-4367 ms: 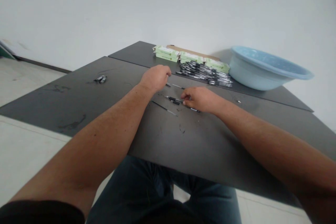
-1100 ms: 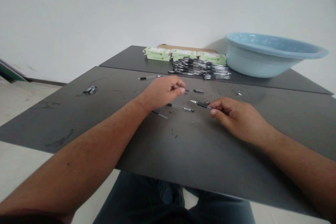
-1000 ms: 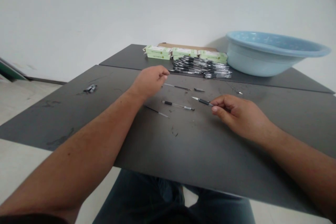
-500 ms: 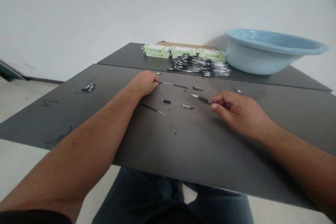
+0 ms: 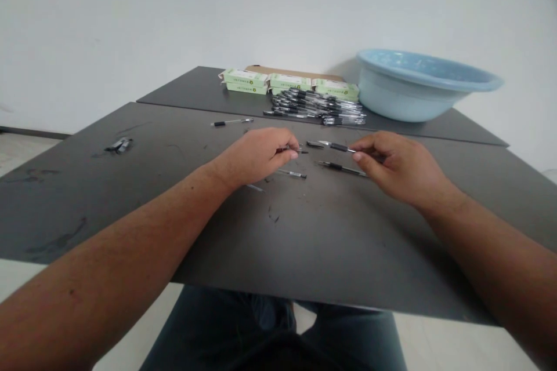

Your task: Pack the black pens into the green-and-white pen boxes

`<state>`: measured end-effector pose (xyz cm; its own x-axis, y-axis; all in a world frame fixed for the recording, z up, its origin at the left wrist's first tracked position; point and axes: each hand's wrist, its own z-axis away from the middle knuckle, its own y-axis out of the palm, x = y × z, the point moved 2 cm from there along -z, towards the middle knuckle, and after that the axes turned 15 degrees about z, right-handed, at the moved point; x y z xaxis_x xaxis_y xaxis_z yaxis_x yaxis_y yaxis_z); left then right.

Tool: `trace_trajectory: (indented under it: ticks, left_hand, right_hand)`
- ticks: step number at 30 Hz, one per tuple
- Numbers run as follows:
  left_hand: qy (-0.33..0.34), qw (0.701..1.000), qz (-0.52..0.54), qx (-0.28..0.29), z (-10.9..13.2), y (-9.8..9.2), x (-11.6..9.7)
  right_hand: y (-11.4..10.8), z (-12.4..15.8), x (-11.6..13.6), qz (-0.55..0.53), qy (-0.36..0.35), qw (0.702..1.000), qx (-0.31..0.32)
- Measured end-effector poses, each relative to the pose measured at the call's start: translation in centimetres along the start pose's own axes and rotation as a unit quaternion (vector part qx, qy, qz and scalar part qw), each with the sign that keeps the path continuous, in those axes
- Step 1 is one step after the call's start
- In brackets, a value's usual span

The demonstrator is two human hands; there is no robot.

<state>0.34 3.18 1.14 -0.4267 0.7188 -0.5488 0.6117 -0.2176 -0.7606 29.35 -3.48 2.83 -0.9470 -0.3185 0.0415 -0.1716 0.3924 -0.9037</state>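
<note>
My right hand [image 5: 398, 167] pinches a black pen tip section [image 5: 337, 146], held just above the dark table [image 5: 304, 232] and pointing left. My left hand [image 5: 256, 156] is closed in a pinch on a thin pen part [image 5: 296, 151], its end facing the right hand's piece. Between and under the hands lie a pen refill [image 5: 292, 173], another pen piece [image 5: 343, 169] and a small black cap [image 5: 314, 144]. One whole pen [image 5: 232, 122] lies apart, beyond the left hand.
A pile of black pens [image 5: 317, 107] lies in front of green-and-white boxes [image 5: 243, 80] at the back. A light blue basin [image 5: 418, 87] stands at the back right. Small dark parts [image 5: 118, 144] lie at the left. My knees show below the table edge.
My left hand came back from the far side, pinching a thin part, and now meets the right hand's piece. The right hand rose slightly. The view shifted right.
</note>
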Motion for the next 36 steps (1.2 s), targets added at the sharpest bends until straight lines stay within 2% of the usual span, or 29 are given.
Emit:
trace_trajectory:
  ticks: [6,12,20,28,36]
  left_hand:
    - [0.010,1.000,-0.007,-0.014,0.0,-0.1,0.0]
    - [0.016,1.000,-0.016,-0.011,0.1,0.1,-0.2]
    - [0.038,0.999,-0.005,0.005,0.3,0.5,-0.9]
    - [0.020,0.999,0.006,0.027,0.3,1.2,-2.0]
    - [0.026,0.999,0.019,0.016,0.4,1.6,-2.2]
  right_hand:
    - [0.3,0.2,0.3,0.011,-0.073,0.997,0.005]
    - [0.4,0.2,0.3,0.015,-0.099,0.995,-0.023]
    - [0.9,0.4,0.7,0.014,-0.115,0.993,-0.020]
    - [1.6,0.6,1.5,-0.011,-0.128,0.992,0.002]
    - [1.6,0.8,1.7,-0.020,-0.124,0.992,0.000]
